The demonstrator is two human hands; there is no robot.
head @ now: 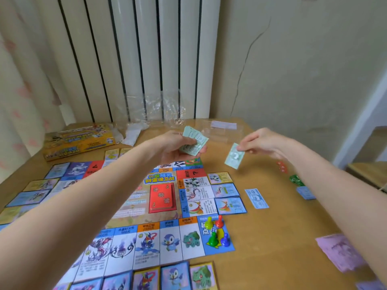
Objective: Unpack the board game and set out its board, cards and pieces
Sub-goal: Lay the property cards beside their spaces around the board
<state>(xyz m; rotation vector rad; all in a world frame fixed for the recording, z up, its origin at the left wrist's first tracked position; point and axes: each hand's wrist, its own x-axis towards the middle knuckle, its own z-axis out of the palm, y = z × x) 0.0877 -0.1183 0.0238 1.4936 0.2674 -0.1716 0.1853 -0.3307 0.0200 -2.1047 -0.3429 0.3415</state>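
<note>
The game board lies open on the wooden table, with property cards set along its edges. Several coloured pawns stand on its near right corner square. My left hand holds a stack of green paper bills above the board's far edge. My right hand pinches a single green bill by its top, hanging over the table to the right of the stack. A blue bill lies flat right of the board.
The yellow game box sits at the far left with clear plastic wrapping behind it. Red and green small pieces, a blue bill stack and pink bills lie along the right side. A radiator stands behind.
</note>
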